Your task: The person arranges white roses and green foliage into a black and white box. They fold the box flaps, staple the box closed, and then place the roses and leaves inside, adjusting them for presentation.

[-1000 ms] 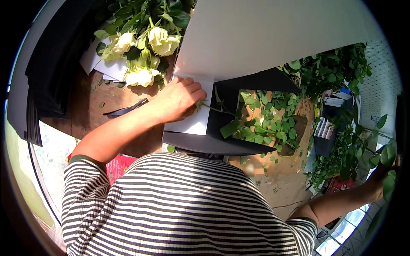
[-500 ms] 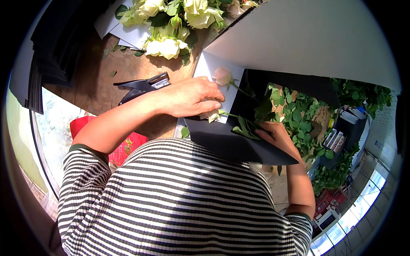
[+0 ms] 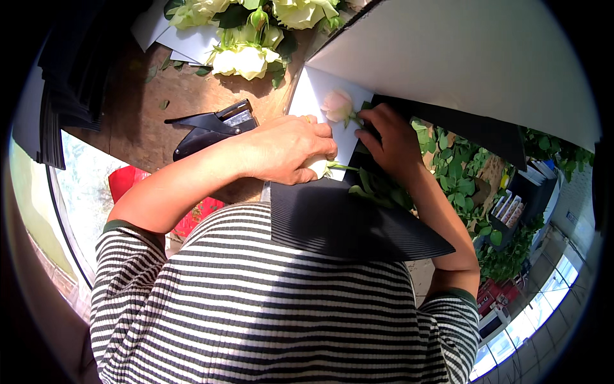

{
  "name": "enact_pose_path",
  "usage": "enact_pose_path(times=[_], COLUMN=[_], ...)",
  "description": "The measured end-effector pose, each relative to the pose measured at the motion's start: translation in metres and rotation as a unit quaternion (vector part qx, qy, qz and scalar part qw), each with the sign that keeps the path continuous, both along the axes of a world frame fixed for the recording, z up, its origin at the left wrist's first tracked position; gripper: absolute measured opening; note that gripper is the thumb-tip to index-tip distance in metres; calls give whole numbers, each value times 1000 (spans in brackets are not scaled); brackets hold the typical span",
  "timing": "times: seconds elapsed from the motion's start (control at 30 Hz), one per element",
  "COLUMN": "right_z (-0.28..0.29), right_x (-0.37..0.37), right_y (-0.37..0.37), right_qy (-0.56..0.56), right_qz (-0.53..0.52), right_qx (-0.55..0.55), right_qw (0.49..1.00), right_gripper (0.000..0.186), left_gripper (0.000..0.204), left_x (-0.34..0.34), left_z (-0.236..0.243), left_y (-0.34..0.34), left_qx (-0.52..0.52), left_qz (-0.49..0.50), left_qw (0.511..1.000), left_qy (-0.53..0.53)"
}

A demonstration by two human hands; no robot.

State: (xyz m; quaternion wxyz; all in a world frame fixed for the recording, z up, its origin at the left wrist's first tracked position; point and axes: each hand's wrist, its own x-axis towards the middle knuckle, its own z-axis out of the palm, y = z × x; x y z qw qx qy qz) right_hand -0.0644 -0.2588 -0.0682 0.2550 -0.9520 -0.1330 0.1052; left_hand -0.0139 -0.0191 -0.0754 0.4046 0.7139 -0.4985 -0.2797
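My left hand [image 3: 291, 150] is closed over a cream rose [image 3: 316, 168], its fingers curled around the bloom at the near edge of a white sheet [image 3: 323, 83]. From that bloom a green stem runs right to dark leaves [image 3: 377, 190] over a black ribbed board [image 3: 345, 214], which lies against my striped top. Farther up the sheet is a pale pink rose [image 3: 337, 105]. My right hand [image 3: 391, 137] has its fingertips on the pink rose's stem, just below the bloom; the rest of that stem is hidden.
A black stapler [image 3: 214, 131] lies on the wooden table [image 3: 131, 115], left of my left hand. Cream roses [image 3: 246, 57] are heaped at the back. Stacked black boards [image 3: 70, 96] stand far left. A large pale panel [image 3: 473, 57] leans at the right, above loose green leaves [image 3: 454, 173].
My right hand has gone from the cream rose's leaves up to the pink rose's stem. My left hand has closed over the cream bloom. More of the black ribbed board's face shows.
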Motion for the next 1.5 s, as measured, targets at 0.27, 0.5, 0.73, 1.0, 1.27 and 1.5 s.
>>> enact_pose_path(times=[0.27, 0.5, 0.73, 1.0, 1.27, 1.5], right_z=[-3, -17, -13, -17, 197, 212], right_x=[-3, -22, -26, -31, 66, 242], right_y=[8, 15, 21, 22, -67, -244], right_qy=[5, 22, 18, -27, -18, -523], right_qz=[-7, 64, 78, 64, 251, -246], right_qx=[98, 114, 98, 82, 456, -210], right_qw=[995, 991, 992, 994, 854, 788], right_gripper=[17, 22, 22, 12, 34, 48], left_gripper=[29, 27, 22, 54, 44, 46], left_x=[10, 5, 17, 5, 8, 10], left_z=[10, 14, 33, 7, 16, 26], left_y=[10, 29, 27, 2, -2, -8], left_qx=[48, 166, 78, 38, 76, 49], left_qz=[30, 3, 203, 9, -2, -26], left_qw=[998, 964, 967, 993, 991, 990], left_qy=[18, 209, 134, -111, -114, -133])
